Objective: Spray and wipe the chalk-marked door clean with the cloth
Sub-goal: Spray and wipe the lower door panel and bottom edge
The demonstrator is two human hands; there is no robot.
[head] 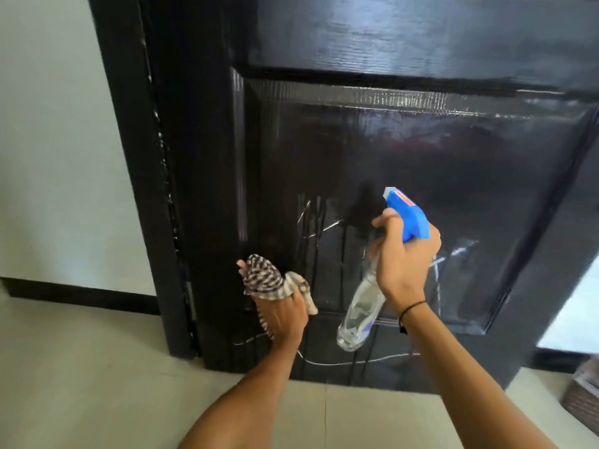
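While one black door fills the view, white chalk marks are seen scrawled low on its panel, with wet streaks running down through them. One spray bottle, clear with a blue trigger head, is gripped by the right hand, fingers curled round the neck and trigger, nozzle turned toward the door. A small red label is carried on the head; its writing cannot be read. One striped cloth is held bunched in the left hand, close to the door's lower left. A thin black band is worn on the right wrist.
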